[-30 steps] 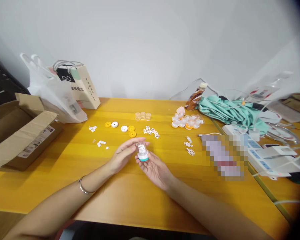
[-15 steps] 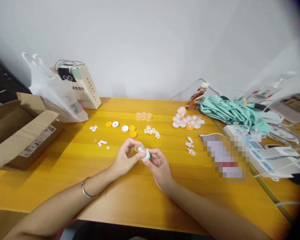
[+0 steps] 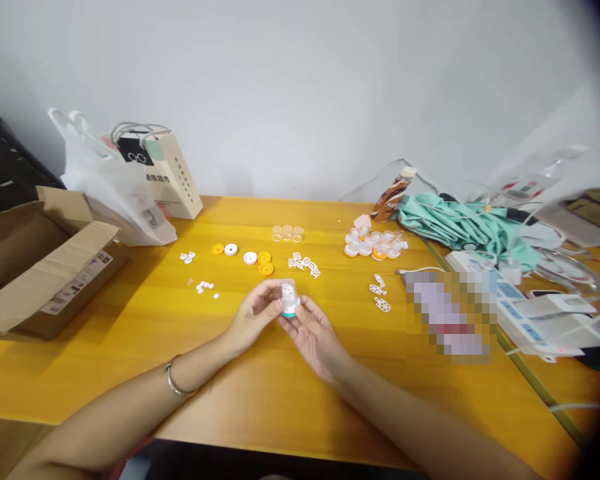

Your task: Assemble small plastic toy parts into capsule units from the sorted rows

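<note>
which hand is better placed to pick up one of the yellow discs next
Left, probably. The left hand lies on the side of the yellow round plastic discs, while the right hand cradles the small clear capsule with a teal base from below.

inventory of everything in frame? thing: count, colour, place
small clear plastic capsule with teal base: 1, clear and teal, upright between both hands at table centre
round plastic discs: about 5, orange and white, row behind the hands
clear plastic cups: 3, clear, far centre
white lattice pieces: small pile, white, right of the discs; a few more lie further right
tiny white bits: a handful, white, left of the hands
pile of finished capsules: count unclear, clear, orange and pink, far right
cardboard box: 1, brown, open, left edge
paper bag: 1, beige, far left
yellow wooden table: 1
left hand: fingers on the capsule
right hand: fingers under its base
</note>
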